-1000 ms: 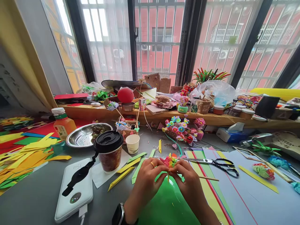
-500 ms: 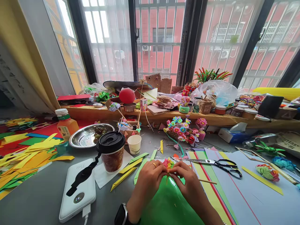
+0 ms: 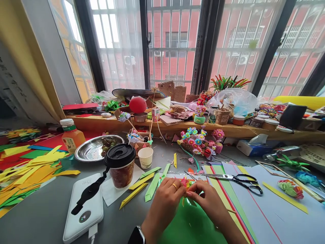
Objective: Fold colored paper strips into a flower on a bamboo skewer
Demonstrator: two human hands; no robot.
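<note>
At the near middle of the table, my left hand (image 3: 169, 196), with a ring and a dark watch, meets my right hand (image 3: 207, 196). Fingertips of both are closed in a pinch on the base of a small pink and yellow paper flower (image 3: 186, 183), which shows just above them. A thin stick (image 3: 231, 211) juts out to the right from behind my right hand. Under the hands is a glossy green surface (image 3: 190, 223). Folded light-green paper strips (image 3: 152, 187) and yellow folded strips (image 3: 133, 196) lie left of my left hand. Scissors (image 3: 237, 179) rest on coloured paper sheets (image 3: 264, 206) to the right.
A lidded coffee cup (image 3: 120, 166), paper cup (image 3: 145, 158), white power bank (image 3: 85, 206) and steel plate (image 3: 86, 149) stand on the left. Craft flowers (image 3: 196, 140) sit at the back, below a cluttered ledge (image 3: 162, 128). Another paper flower (image 3: 289, 188) lies right.
Both hands have shifted slightly right and down, still pinching the flower. Less of the stick shows beside my right hand, and more of the light-green strips is uncovered.
</note>
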